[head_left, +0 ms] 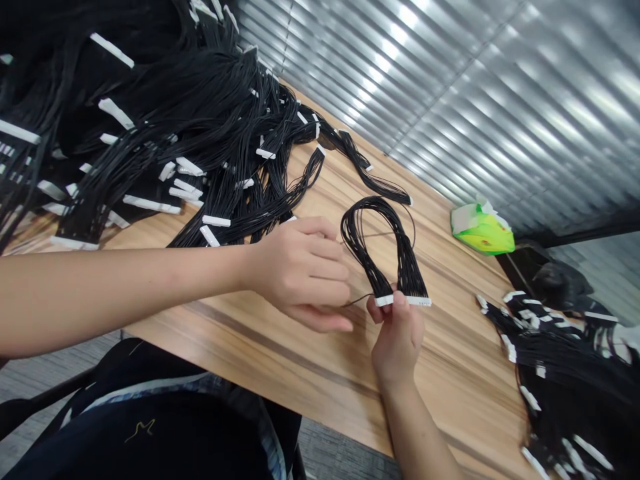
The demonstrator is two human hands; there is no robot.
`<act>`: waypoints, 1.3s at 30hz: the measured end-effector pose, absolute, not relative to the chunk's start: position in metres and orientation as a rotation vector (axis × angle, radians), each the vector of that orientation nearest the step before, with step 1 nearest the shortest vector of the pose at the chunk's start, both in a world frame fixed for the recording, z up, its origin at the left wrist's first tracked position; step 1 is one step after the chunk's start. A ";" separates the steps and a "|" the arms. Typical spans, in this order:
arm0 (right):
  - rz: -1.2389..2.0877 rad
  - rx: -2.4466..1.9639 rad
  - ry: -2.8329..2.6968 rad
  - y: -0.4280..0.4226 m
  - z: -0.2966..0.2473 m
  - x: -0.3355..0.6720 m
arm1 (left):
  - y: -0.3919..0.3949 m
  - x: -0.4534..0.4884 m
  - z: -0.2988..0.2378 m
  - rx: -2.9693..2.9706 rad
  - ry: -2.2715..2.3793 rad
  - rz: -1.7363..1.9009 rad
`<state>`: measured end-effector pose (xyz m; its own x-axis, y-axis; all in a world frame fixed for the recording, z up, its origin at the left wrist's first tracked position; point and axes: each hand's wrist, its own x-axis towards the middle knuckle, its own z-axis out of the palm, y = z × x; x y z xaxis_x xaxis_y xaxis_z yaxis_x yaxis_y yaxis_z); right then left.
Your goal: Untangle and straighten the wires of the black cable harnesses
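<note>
Over the middle of the table, my right hand (399,337) pinches the white connectors of a black wire harness (411,267) between thumb and fingers. The harness bends into an upright loop, its two white ends side by side at my fingertips. To the left, my left hand (305,273) is closed, its fingers curled and its thumb pointing right. One thin black wire (361,299) runs from the connector end into the left hand's fingers. The fingers hide where that wire is gripped.
A large heap of black wire harnesses (200,100) with white connectors covers the table's left. Another pile of harnesses (565,380) lies at the right. A single harness (373,175) stretches along the back edge, near a green and yellow packet (483,230). Corrugated metal wall (425,87) stands behind.
</note>
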<state>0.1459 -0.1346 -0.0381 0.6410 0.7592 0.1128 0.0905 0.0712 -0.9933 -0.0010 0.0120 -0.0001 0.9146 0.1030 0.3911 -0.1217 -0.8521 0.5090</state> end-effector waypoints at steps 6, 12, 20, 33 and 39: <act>0.491 -1.488 -0.886 -0.138 -0.043 0.151 | 0.004 -0.001 -0.008 2.591 -0.488 1.116; 0.723 -1.618 -1.173 -0.147 -0.060 0.164 | 0.026 0.003 -0.012 2.731 0.261 1.347; 0.729 -1.576 -1.444 -0.147 -0.055 0.167 | 0.046 0.002 -0.009 3.100 0.516 0.821; 0.593 -1.555 -1.512 -0.145 -0.057 0.173 | 0.058 -0.004 0.008 3.150 0.237 1.056; 0.461 -1.246 -2.029 -0.136 -0.031 0.160 | 0.064 0.000 0.004 2.905 -0.002 0.894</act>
<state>0.1604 -0.1363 -0.0309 -0.2915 0.8786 0.3783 0.6290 0.4740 -0.6162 -0.0003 0.0637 0.0044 0.8275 0.0288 0.5607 -0.0313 -0.9948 0.0973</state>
